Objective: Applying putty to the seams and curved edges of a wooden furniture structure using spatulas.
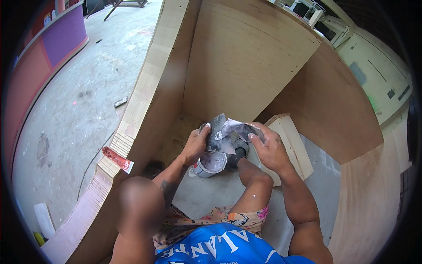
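Setting: interior of an unfinished plywood cabinet carcass (246, 66), bare light-brown panels rising at the back and to both sides, standing on a grey concrete workshop floor (74, 110). The person sits inside it, knees drawn up, one foot planted on the floor between the two hands.

Left hand (195, 147): fingers closed around the lower part of a flat, grey, filler-smeared metal scraper blade (216, 130), thumb up along its edge. The blade stands roughly upright and rises above the hand, leaning toward the right hand.

Right hand (268, 149): fingers clenched over a crumpled white-and-grey rag or paper wad (235, 129), which is pressed against the scraper blade just to the hand's inner side. The two hands are near each other, joined through blade and wad.

Below and between the hands: a small round tin of pale grey-white putty (210, 163), lid off, tilted, resting on the floor just under the left hand.

Beyond the right hand, on its outer side: a pale wooden board offcut (294, 145) lying flat, touching the side panel's foot.

Well out from the left hand, on the cabinet's front edge: a small red-and-white packet (118, 159).

Farther left on the concrete: a small dark flat object (120, 102), kind not discernible.
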Tool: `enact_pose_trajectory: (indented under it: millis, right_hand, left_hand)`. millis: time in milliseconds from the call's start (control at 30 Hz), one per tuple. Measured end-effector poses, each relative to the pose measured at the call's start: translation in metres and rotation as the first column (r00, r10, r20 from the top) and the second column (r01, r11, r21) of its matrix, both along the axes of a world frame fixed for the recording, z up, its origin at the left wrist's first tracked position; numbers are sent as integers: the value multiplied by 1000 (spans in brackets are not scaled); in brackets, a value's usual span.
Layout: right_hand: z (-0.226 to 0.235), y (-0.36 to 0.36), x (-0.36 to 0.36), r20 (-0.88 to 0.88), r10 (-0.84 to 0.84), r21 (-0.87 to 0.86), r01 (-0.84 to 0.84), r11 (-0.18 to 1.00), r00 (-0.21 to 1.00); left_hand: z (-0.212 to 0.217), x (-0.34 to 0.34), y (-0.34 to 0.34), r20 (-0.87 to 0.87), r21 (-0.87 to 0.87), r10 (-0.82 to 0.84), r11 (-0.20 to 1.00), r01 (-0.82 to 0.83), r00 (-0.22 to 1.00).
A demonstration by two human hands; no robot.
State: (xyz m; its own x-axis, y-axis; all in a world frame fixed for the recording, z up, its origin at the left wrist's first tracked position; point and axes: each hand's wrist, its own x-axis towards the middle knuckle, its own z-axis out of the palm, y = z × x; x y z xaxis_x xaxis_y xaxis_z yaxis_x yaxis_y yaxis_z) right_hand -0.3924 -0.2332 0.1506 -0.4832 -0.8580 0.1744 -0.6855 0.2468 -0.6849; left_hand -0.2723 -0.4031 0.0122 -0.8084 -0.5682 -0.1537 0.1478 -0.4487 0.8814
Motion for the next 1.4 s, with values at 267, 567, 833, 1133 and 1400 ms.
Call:
enact_pose_trajectory:
  millis: [267, 567, 833, 1133, 1400]
  right_hand:
    - [-16, -3, 10, -40, 64, -400, -75, 913, 997]
    - [-42, -15, 24, -47, 44, -571, -63, 819, 998]
    - [-59, -32, 21, -226, 37, -617, -172, 768, 973]
    - [-43, -30, 18, -210, 61, -487, -159, 859, 976]
    - [-39, -33, 20, -272, 32, -533, -178, 827, 962]
  left_hand:
    - [29, 7, 7, -89, 27, 58, 998, -56, 994]
    - [48, 14, 10, -192, 326, 129, 944, -61, 973]
    - [51, 16, 1, -279, 438, 129, 899, 6, 952]
    - [57, 20, -1, -309, 287, 178, 954, -87, 934]
    - [67, 16, 5, -361, 348, 236, 932, -104, 902]
